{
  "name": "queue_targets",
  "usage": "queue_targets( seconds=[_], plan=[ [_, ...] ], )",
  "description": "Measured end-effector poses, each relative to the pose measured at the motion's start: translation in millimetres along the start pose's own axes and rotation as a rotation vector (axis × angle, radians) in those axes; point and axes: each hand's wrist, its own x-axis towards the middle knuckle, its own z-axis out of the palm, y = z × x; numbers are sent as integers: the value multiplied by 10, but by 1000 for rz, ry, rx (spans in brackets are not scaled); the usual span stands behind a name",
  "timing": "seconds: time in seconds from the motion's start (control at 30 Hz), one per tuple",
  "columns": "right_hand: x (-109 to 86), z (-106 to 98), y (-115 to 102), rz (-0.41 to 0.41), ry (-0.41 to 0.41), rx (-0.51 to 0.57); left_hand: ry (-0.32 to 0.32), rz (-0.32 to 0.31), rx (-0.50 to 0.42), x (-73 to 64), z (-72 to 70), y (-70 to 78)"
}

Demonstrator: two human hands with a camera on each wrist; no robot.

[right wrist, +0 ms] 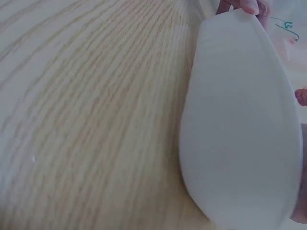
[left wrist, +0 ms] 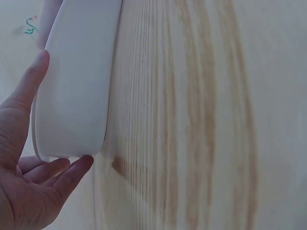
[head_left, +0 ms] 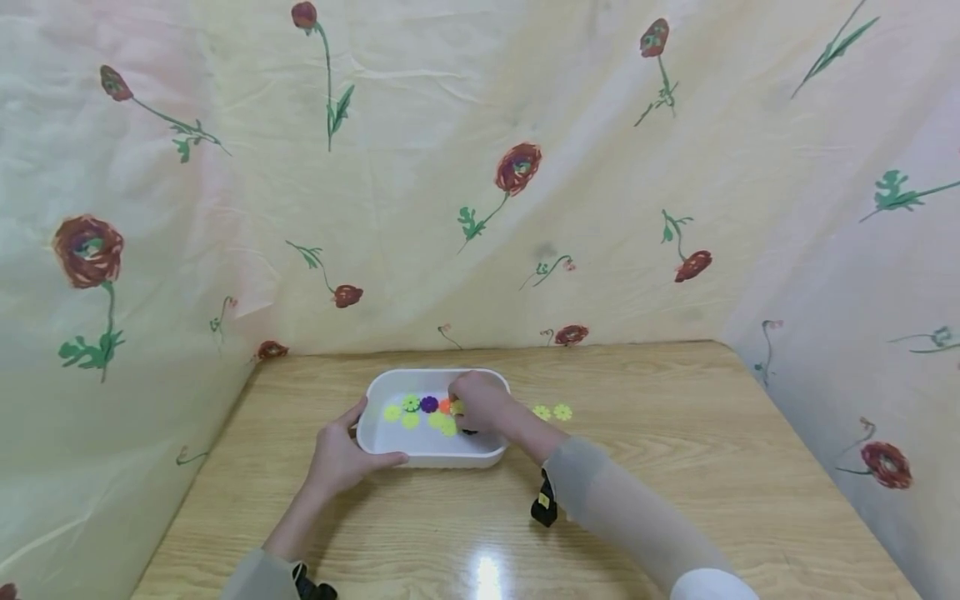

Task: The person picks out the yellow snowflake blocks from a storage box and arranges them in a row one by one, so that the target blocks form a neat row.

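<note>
A white plastic tray (head_left: 450, 460) stands on the wooden table, holding several small flower-shaped pieces. Most are yellow-green, such as the yellow piece (head_left: 392, 412) at the left; a purple piece (head_left: 429, 404) and an orange piece (head_left: 445, 406) lie mid-tray. My left hand (head_left: 341, 454) grips the tray's front left corner, thumb along the front rim and fingers against the left end. The right hand (head_left: 483, 404) reaches down inside the tray's right half, fingers bent among the pieces. A yellow piece shows at its fingertips; whether they pinch it I cannot tell. In the right wrist view the tray wall hides those fingers.
Two yellow flower pieces (head_left: 562, 412) lie on the table (head_left: 675, 433) just right of the tray. A floral cloth (head_left: 420, 208) hangs behind the table and along both sides. Dark wrist cameras, such as the right one (head_left: 544, 504), sit at the cuffs.
</note>
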Motion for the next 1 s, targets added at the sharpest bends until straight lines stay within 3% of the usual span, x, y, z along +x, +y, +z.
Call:
queue_targets(
  seconds=[0.23, 0.6, 1.0],
  plan=[
    [-88, -183, 41, 31, 35, 112, -5, -14, 4, -7, -2, 7],
    [-277, -360, 245, -18, 258, 129, -2, -5, 31, -4, -21, 20],
    [-469, -592, 482, 83, 283, 144, 2, -6, 20, -9, -25, 14]
  ],
)
